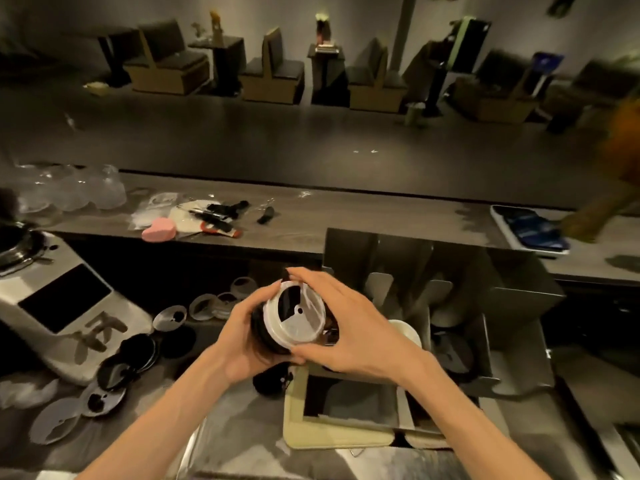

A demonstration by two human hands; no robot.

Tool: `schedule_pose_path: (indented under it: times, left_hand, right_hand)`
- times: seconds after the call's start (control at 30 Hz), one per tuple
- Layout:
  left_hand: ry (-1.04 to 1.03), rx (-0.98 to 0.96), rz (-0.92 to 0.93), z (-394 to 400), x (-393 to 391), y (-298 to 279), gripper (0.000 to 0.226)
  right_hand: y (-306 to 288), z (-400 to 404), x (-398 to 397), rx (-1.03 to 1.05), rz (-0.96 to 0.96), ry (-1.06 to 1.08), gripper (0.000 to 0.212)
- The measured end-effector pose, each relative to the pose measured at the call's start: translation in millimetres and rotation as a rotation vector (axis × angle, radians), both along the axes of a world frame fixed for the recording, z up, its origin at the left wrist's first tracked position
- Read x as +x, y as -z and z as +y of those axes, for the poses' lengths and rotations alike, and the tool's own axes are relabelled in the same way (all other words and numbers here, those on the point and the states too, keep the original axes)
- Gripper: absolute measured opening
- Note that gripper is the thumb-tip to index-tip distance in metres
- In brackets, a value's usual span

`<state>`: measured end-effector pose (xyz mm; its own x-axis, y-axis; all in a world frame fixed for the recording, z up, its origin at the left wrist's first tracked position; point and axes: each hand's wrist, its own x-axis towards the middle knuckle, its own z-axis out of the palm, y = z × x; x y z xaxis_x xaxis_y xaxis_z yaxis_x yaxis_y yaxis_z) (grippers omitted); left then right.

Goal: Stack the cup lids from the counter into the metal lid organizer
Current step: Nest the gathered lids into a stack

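Note:
Both hands hold a stack of cup lids (294, 315) in front of me, a clear lid on top and black lids beneath it. My left hand (242, 336) cups the stack from the left and below. My right hand (349, 327) curls round its right side, thumb under the rim. Just to the right stands the metal lid organizer (519, 306), with upright dividers and dark lids (452, 353) in one slot. Several loose clear and black lids (135, 355) lie on the lower counter to the left.
A white machine (59, 306) stands at the left. A cream tray (294, 431) sits below the hands. The raised bar top (346, 216) carries a pink heart-shaped object (158, 229), pens, clear cups (69, 188) and a phone (530, 228).

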<state>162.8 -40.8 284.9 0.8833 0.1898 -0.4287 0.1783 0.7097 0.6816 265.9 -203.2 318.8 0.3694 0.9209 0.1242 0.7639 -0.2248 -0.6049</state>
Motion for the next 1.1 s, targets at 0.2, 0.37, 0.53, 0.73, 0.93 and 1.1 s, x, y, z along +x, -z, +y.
schedule_pose_path:
  times: [0.2,0.37,0.53,0.73,0.93,1.1]
  left_hand:
    - [0.189,0.015,-0.054,-43,27,-17,0.069]
    - [0.292,-0.020,-0.010,-62,45,-22,0.060]
    - [0.436,-0.024,-0.063,-76,61,-22,0.068]
    - [0.388,-0.130,-0.150,-70,72,-6,0.057]
    - [0.368,-0.096,-0.155,-66,71,-2,0.061]
    - [0.328,-0.059,-0.130,-61,67,0,0.066]
  right_hand:
    - [-10,-53,15,0.127,-0.111,0.213,0.101]
    - [-12,-85,29,0.143,-0.025,0.106,0.101]
    - [-8,-114,46,0.299,-0.001,0.219,0.091]
    - [15,-145,75,0.047,-0.086,0.380,0.098]
    - [52,-131,76,-0.289,-0.221,0.320,0.101]
    - [75,-117,81,-0.372,-0.241,0.276,0.105]
